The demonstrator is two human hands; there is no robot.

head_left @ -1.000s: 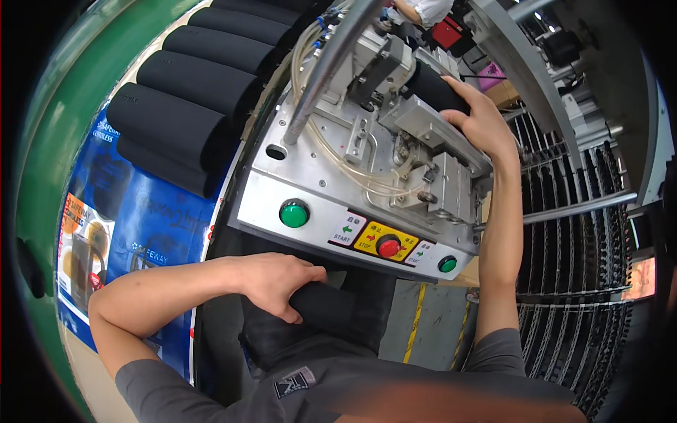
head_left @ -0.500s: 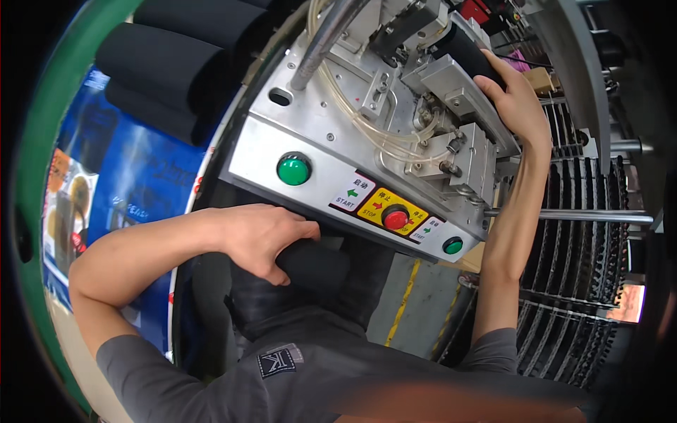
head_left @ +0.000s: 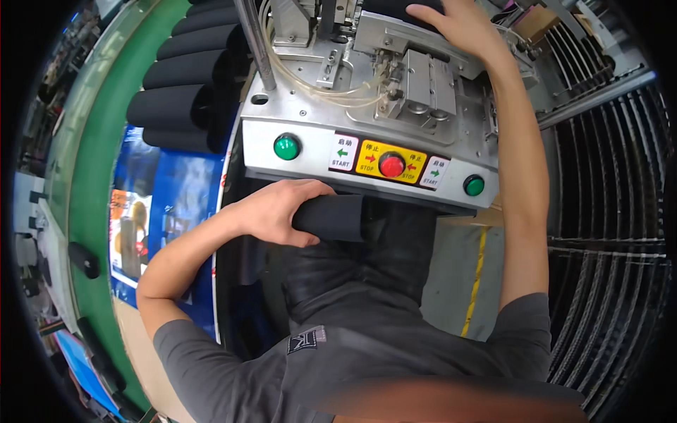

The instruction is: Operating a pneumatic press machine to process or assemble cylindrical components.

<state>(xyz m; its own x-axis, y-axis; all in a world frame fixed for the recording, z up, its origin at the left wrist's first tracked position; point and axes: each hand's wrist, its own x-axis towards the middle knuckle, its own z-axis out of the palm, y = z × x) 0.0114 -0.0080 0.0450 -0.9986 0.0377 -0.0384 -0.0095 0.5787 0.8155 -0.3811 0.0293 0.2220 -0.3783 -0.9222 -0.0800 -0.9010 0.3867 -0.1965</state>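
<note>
My left hand [head_left: 278, 211] is closed round a black tube-shaped sleeve [head_left: 331, 217] above my lap, just under the machine's front panel. The thumb lies along its lower side and the open end points right. My right hand [head_left: 462, 28] reaches to the far part of the machine, its thumb lying on another black sleeve [head_left: 391, 8] behind a metal block. The top edge of the head view cuts off its other fingers and part of that sleeve. Between the hands is the machine's metal plate [head_left: 282, 109], with clamps and clear hoses.
The machine's front carries a red button [head_left: 391, 165] and green buttons [head_left: 287, 146] [head_left: 474, 185]. Several black sleeves [head_left: 169, 106] lie in a row on the green-edged bench at left, beside a blue printed sheet [head_left: 169, 183]. A black slatted rack [head_left: 606, 190] stands at right.
The view has turned and shifted, so the machine sits straighter and the row of sleeves shows more. My left hand still holds its sleeve, now seen more plainly. My right hand stays at the far sleeve.
</note>
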